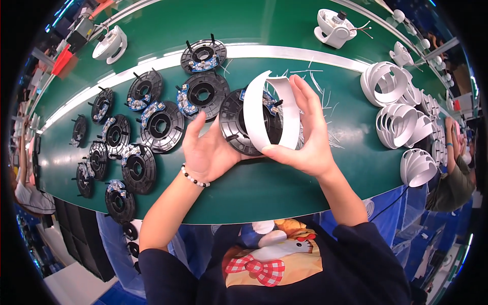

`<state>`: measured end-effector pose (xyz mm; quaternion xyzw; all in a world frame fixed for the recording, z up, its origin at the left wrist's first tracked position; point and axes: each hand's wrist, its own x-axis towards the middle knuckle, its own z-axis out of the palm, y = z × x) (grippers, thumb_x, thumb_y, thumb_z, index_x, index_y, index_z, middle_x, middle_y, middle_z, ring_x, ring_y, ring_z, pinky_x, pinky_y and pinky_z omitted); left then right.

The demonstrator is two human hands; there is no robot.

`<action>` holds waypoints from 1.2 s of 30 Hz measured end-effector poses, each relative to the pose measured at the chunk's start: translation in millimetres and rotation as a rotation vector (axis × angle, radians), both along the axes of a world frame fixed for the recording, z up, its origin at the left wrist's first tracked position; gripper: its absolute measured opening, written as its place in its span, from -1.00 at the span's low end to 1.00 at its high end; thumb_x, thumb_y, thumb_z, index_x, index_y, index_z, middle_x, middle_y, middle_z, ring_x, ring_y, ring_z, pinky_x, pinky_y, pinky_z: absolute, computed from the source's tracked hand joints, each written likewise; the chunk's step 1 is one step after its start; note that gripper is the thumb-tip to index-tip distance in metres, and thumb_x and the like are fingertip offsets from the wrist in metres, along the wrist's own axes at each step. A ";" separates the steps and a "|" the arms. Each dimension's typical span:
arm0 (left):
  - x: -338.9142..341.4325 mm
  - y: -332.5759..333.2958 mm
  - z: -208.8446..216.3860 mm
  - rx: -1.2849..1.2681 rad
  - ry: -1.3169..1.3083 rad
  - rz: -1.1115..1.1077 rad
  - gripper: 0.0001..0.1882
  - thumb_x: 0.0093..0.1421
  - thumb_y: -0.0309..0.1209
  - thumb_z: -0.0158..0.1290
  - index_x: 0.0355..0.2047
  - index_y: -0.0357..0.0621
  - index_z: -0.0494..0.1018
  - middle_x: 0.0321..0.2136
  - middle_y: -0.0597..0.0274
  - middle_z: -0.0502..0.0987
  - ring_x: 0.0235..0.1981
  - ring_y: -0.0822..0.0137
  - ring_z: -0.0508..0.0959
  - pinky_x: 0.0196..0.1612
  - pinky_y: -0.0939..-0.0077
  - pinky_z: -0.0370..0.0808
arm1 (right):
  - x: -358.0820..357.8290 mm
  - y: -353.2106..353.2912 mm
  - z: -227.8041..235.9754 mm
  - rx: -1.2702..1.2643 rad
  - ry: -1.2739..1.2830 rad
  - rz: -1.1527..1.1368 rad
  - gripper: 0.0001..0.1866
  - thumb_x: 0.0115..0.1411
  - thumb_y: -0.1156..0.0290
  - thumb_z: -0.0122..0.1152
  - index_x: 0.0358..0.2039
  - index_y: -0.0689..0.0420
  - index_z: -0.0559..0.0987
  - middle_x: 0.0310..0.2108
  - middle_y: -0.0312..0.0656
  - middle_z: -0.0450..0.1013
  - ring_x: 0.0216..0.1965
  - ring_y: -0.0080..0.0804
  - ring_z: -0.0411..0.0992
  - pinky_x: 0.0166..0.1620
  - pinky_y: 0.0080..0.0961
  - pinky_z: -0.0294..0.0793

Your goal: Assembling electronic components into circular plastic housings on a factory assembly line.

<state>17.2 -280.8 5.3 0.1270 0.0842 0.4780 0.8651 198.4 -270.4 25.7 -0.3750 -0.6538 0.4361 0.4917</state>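
Observation:
A white plastic ring (258,119), cut on a slant, is gripped by my right hand (310,137) with the thumb at its lower edge and the fingers up its right side. Behind the ring sits a round black plastic base (233,119) with a blue circuit board, partly hidden by it. My left hand (211,150), palm up, holds this base from below; its thumb stands apart and its other fingers are hidden under the base. Whether ring and base touch cannot be made out. A beaded bracelet (195,176) circles my left wrist.
Several black bases with blue boards (162,127) lie on the green table (213,201) at left. Stacked white rings (401,124) stand at right. Thin white strips (325,96) are scattered behind my right hand. White rounded housings (335,29) stand beyond the pale rail (284,52). Other people work at both sides.

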 end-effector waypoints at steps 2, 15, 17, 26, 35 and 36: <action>3.5 1.3 1.7 -0.098 0.022 0.016 -0.16 0.01 0.21 -0.26 0.12 -0.20 0.00 0.07 -0.02 0.14 0.11 0.06 0.13 0.16 0.09 -0.03 | -4.1 -3.7 -1.3 0.012 0.048 0.048 0.14 -0.38 0.34 0.44 0.13 0.32 -0.11 0.12 0.08 -0.05 0.13 -0.21 0.04 0.13 -0.37 0.03; 6.4 9.9 -3.2 -0.058 0.090 -0.078 -0.18 0.04 0.18 -0.31 0.13 -0.20 -0.06 0.10 -0.20 0.02 0.08 -0.11 0.15 0.13 0.08 0.06 | 2.6 3.0 1.5 0.094 -0.115 0.051 0.10 -0.42 0.25 0.47 0.09 0.30 0.00 0.08 0.07 0.00 0.04 -0.23 0.14 0.02 -0.40 0.21; -0.2 9.1 -14.4 -0.114 -0.157 -0.030 -0.39 0.15 0.00 -0.37 0.02 -0.23 0.15 -0.04 0.00 0.29 -0.05 0.11 0.35 0.03 0.20 0.26 | -11.0 -4.6 6.1 0.060 -0.139 0.121 0.12 -0.43 0.22 0.45 0.10 0.30 -0.02 0.03 0.09 0.07 0.10 -0.13 0.06 0.11 -0.31 0.06; -18.5 -1.9 -20.7 -0.213 0.165 0.083 -0.49 0.15 -0.02 -0.28 -0.20 -0.20 0.36 -0.40 0.15 0.47 -0.51 0.35 0.47 -0.44 0.43 0.48 | -41.6 -25.8 13.4 0.343 -0.497 0.078 -0.06 -0.42 0.11 0.44 0.00 0.12 0.19 0.13 0.22 -0.08 0.15 0.05 -0.05 0.11 -0.14 -0.04; -9.4 -15.7 5.5 -0.051 0.037 0.017 -0.23 0.02 0.31 -0.42 -0.05 -0.03 0.28 -0.22 0.24 0.43 -0.23 0.40 0.43 -0.15 0.49 0.40 | -42.2 -25.4 23.8 0.438 -0.491 0.131 0.09 -0.47 0.18 0.39 0.10 0.22 0.04 0.13 0.15 -0.05 0.12 0.08 -0.04 0.10 -0.13 0.01; -11.6 -12.8 6.5 -0.032 0.007 0.003 -0.23 0.02 0.31 -0.42 -0.04 -0.03 0.27 -0.19 0.23 0.41 -0.20 0.38 0.43 -0.12 0.45 0.39 | -41.4 -19.2 27.7 0.448 -0.534 0.176 0.10 -0.48 0.17 0.40 0.10 0.21 0.04 0.13 0.13 -0.04 0.12 0.08 -0.04 0.10 -0.13 0.01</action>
